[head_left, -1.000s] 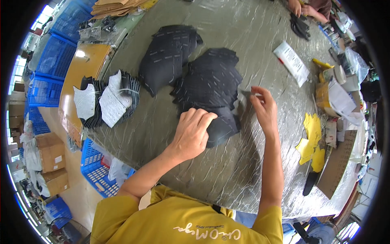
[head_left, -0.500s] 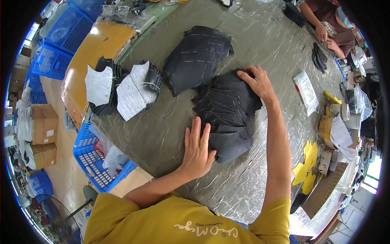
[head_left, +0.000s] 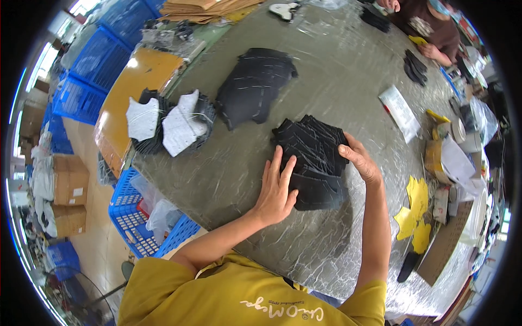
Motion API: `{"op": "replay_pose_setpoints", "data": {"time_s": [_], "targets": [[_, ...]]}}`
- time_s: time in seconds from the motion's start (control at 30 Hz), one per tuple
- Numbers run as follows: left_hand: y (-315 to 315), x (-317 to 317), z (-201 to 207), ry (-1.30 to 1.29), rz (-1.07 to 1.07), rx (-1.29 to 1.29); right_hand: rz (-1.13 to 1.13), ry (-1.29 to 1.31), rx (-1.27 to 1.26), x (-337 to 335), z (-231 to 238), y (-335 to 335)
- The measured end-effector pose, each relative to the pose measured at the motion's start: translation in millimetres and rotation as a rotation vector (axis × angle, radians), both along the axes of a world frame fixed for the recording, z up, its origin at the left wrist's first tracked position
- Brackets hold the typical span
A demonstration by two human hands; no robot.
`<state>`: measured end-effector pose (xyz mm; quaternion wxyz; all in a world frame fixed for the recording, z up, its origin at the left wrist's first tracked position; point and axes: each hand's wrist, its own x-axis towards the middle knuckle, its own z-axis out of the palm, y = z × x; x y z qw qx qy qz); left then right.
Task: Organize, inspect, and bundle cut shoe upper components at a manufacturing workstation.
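A loose stack of black cut pieces, marked with pale lines, lies on the grey table in front of me. My left hand rests against the stack's left side, fingers spread. At its right edge is my right hand, the thumb on top and the other fingers down along the side, partly hidden. Farther off and to the left lies a second pile of black pieces with pale dashed lines. Two tied bundles, a smaller light grey-topped bundle and a larger grey-topped bundle, sit at the table's left.
A blue crate stands below the table's left edge. To the right are yellow cut pieces, a white packet and a cluttered box. Across the table, a person in brown handles a small yellow piece.
The black stack has been drawn together into a more compact heap. My right hand has moved down its right side, while my left stays at the left edge. The view has shifted slightly.
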<state>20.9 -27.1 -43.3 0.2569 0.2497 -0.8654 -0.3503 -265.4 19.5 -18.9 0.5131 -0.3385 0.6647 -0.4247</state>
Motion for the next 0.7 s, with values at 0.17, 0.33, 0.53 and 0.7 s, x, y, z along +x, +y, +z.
{"op": "replay_pose_setpoints", "data": {"time_s": [0.17,0.33,0.53,0.7], "targets": [[-7,-44,-8,0.058,-0.116,-0.031,-0.033,0.114,-0.097,-20,3,42],[6,-80,-12,0.080,-0.172,-0.046,-0.055,0.279,-0.102,-27,19,71],[3,-68,-9,0.121,-0.191,-0.010,-0.001,0.784,-0.171,18,43,69],[-62,-52,-8,0.285,-0.048,0.086,0.005,0.798,-0.077,40,61,60]]}}
